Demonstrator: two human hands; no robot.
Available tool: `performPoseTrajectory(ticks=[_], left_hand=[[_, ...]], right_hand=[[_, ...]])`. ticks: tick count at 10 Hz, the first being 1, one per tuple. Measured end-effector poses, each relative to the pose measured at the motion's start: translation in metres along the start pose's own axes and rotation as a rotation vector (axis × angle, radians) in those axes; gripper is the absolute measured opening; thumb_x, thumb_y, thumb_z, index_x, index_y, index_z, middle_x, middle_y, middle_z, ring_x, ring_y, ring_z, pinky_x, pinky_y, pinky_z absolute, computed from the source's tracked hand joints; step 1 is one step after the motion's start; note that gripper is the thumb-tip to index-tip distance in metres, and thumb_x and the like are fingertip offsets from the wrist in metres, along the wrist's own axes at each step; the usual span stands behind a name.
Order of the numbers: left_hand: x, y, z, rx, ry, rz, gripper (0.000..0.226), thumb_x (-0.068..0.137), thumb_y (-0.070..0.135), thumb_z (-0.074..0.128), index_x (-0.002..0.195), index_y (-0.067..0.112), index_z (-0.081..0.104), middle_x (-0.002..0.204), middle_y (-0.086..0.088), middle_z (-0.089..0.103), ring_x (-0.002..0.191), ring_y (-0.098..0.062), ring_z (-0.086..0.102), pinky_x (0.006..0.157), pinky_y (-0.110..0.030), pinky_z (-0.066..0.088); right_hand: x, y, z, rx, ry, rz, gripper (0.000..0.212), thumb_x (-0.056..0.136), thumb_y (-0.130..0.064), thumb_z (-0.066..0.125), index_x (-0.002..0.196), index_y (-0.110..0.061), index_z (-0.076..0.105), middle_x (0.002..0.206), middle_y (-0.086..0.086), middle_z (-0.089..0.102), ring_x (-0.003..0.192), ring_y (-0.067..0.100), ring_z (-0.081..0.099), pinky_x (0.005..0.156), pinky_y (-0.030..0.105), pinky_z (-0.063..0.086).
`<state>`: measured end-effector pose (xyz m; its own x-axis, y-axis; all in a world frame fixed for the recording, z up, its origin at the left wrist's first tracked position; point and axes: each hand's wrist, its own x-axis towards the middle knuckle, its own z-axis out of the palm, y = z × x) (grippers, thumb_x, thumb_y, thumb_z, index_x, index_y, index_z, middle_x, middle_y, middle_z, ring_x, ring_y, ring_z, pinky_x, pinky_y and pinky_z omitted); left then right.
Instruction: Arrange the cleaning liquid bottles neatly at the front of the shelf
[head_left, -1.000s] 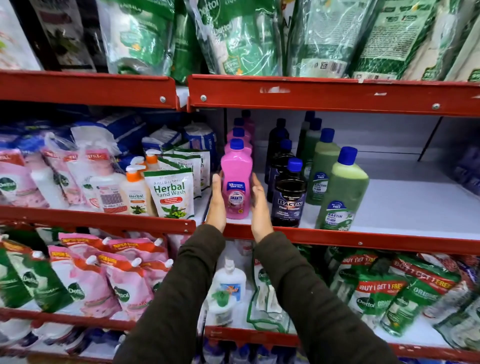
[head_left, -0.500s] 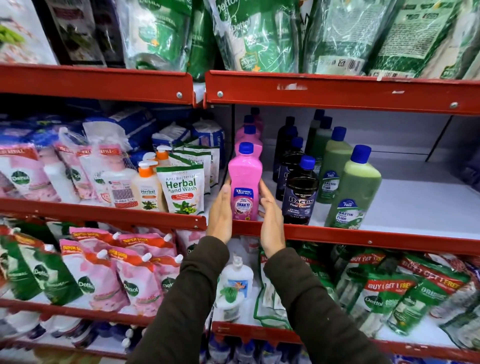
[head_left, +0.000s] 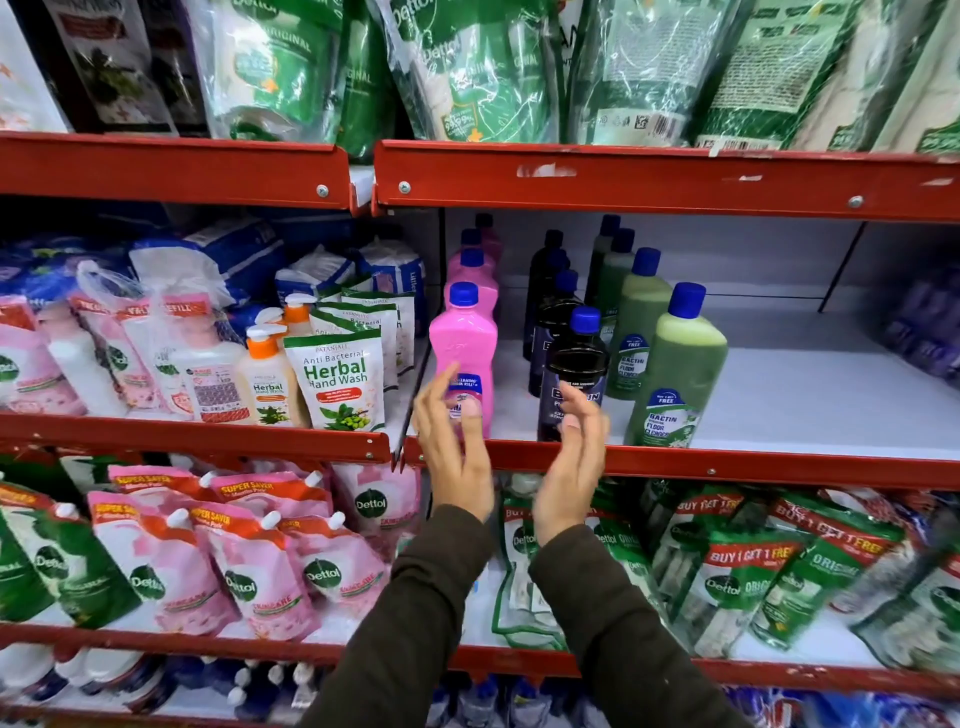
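The pink bottle (head_left: 461, 358) with its blue cap stands upright at the front edge of my shelf (head_left: 779, 415), heading a row of pink ones behind it. Just to its right the dark bottle (head_left: 571, 374) stands at the front of its own row, blue-capped too. Further right, the green bottle (head_left: 680, 374) stands upright at the front, more green ones lined behind.

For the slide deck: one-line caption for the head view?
Open left hand and right hand hover before pink bottle and dark bottle at the shelf front.
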<state>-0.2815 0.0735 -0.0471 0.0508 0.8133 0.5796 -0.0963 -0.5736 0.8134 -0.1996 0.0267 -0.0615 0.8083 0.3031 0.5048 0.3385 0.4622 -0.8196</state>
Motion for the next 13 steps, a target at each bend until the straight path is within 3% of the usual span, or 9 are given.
performPoseTrajectory(ticks=[2,4,6,7,8,9,10,12,13], left_hand=[[-0.018,0.013,0.045,-0.018,-0.422,-0.167,0.047,0.105,0.039,0.03,0.15,0.027,0.035,0.153,0.017,0.034,0.143,0.003,0.027,0.111,-0.004,0.016],[-0.017,0.014,0.061,-0.067,-0.436,-0.268,0.047,0.106,0.033,0.032,0.152,0.023,0.031,0.144,0.02,0.035,0.135,0.007,0.03,0.095,0.012,0.017],[-0.025,0.016,0.069,0.02,-0.343,-0.209,0.052,0.104,0.035,0.038,0.153,0.023,0.028,0.156,0.006,0.034,0.137,0.004,0.026,0.115,-0.015,0.017],[-0.034,0.025,0.079,0.083,-0.115,-0.083,0.043,0.102,0.03,0.043,0.144,0.021,0.041,0.142,0.001,0.044,0.131,-0.003,0.038,0.111,-0.009,0.02],[-0.042,0.034,0.096,0.071,-0.093,0.021,0.034,0.1,0.031,0.04,0.131,0.024,0.052,0.124,0.009,0.05,0.121,-0.01,0.05,0.108,-0.024,0.035],[-0.052,0.043,0.121,-0.025,-0.268,-0.001,0.039,0.102,0.028,0.038,0.138,0.019,0.05,0.134,0.0,0.052,0.122,0.006,0.048,0.104,-0.01,0.035],[-0.06,0.045,0.147,0.015,-0.406,-0.13,0.045,0.105,0.026,0.037,0.15,0.019,0.037,0.155,-0.006,0.04,0.141,-0.007,0.037,0.116,-0.019,0.025],[-0.066,0.052,0.165,0.03,-0.367,-0.281,0.045,0.104,0.02,0.042,0.148,0.014,0.037,0.152,-0.01,0.045,0.14,-0.024,0.043,0.119,-0.044,0.034],[-0.066,0.054,0.168,0.051,-0.34,-0.279,0.046,0.104,0.025,0.041,0.149,0.015,0.035,0.152,-0.01,0.042,0.142,-0.025,0.04,0.122,-0.038,0.029]], right_hand=[[0.025,0.003,-0.029,-0.012,-0.012,0.164,0.041,0.102,-0.023,0.038,0.142,-0.023,0.049,0.144,-0.004,0.049,0.138,0.01,0.043,0.12,0.038,0.032],[0.032,0.003,-0.038,0.073,-0.07,0.215,0.041,0.099,-0.021,0.041,0.137,-0.029,0.053,0.145,-0.003,0.055,0.136,0.008,0.049,0.119,0.04,0.036],[0.031,0.003,-0.051,0.04,-0.135,0.185,0.044,0.098,-0.025,0.043,0.141,-0.028,0.053,0.146,-0.008,0.054,0.137,0.006,0.048,0.117,0.036,0.037],[0.033,0.0,-0.066,-0.031,0.002,0.068,0.034,0.099,-0.02,0.042,0.127,-0.023,0.06,0.133,-0.005,0.058,0.128,0.008,0.052,0.112,0.037,0.041],[0.049,-0.007,-0.087,-0.029,0.137,0.02,0.027,0.097,-0.02,0.042,0.119,-0.025,0.057,0.126,-0.001,0.054,0.118,0.007,0.052,0.1,0.027,0.042],[0.071,-0.008,-0.109,-0.019,0.153,0.122,0.038,0.097,-0.022,0.042,0.134,-0.019,0.051,0.139,0.0,0.046,0.132,0.012,0.045,0.107,0.028,0.039],[0.087,-0.007,-0.126,-0.002,0.04,0.22,0.04,0.104,-0.018,0.039,0.144,-0.017,0.044,0.151,0.007,0.043,0.141,0.02,0.041,0.115,0.033,0.037],[0.101,-0.012,-0.147,0.025,-0.118,0.272,0.031,0.106,-0.016,0.037,0.133,-0.027,0.047,0.142,0.003,0.05,0.135,0.021,0.048,0.103,0.021,0.041],[0.106,-0.014,-0.152,0.03,-0.133,0.283,0.029,0.105,-0.013,0.038,0.129,-0.027,0.047,0.137,0.001,0.051,0.135,0.024,0.048,0.104,0.024,0.04]])
